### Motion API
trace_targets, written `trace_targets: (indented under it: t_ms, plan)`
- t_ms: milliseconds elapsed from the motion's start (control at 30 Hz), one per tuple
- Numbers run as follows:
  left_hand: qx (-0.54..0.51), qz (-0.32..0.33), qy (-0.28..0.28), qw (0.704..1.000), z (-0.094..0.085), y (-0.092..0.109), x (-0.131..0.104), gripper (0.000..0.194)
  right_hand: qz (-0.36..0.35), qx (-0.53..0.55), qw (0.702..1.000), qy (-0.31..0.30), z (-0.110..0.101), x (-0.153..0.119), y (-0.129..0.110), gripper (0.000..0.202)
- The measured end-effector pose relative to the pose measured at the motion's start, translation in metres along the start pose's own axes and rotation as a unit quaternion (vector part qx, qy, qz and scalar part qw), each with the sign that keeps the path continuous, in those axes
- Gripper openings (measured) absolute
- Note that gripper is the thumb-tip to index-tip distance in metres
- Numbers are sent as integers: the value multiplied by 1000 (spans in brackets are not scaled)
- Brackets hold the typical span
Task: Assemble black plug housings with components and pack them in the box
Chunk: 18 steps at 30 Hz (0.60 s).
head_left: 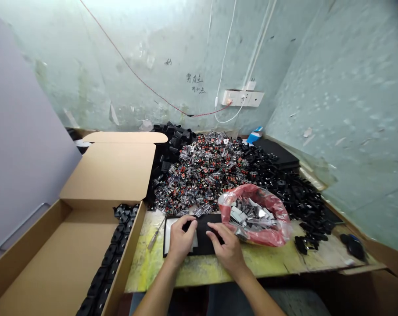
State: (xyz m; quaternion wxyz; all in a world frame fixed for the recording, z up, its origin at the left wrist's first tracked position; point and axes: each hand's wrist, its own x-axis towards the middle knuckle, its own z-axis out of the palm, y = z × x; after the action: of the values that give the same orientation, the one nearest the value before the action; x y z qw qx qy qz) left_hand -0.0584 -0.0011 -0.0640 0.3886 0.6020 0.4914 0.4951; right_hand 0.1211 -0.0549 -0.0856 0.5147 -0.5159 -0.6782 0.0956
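My left hand (pixel 181 239) is over the left part of a black mat (pixel 204 237), thumb and forefinger tips brought together; whether anything small is between them I cannot make out. Facing it, my right hand (pixel 227 249) hovers above the mat's right part with thumb and forefinger apart and nothing visible between them. A pale, translucent sheet (pixel 167 235) lies on the mat, partly covered by my left hand. Just beyond my right hand stands a red-and-clear plastic bag (pixel 281 210), its mouth open around many small metallic pieces (pixel 251 215).
A screwdriver (pixel 155 235) lies left of the mat. An open cardboard box (pixel 70 245) holds rows of black parts (pixel 109 259). Behind are heaps of small circuit boards (pixel 202 171) and black plastic parts (pixel 284 188). A power strip (pixel 243 98) hangs on the wall.
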Motion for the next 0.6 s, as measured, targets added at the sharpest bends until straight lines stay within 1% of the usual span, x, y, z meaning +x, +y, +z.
trace_targets:
  t_ms: [600]
  plan:
    - [0,-2,0,1000,1,-1,-2,17,-10,-10,1000,3,-1,0,-3,20]
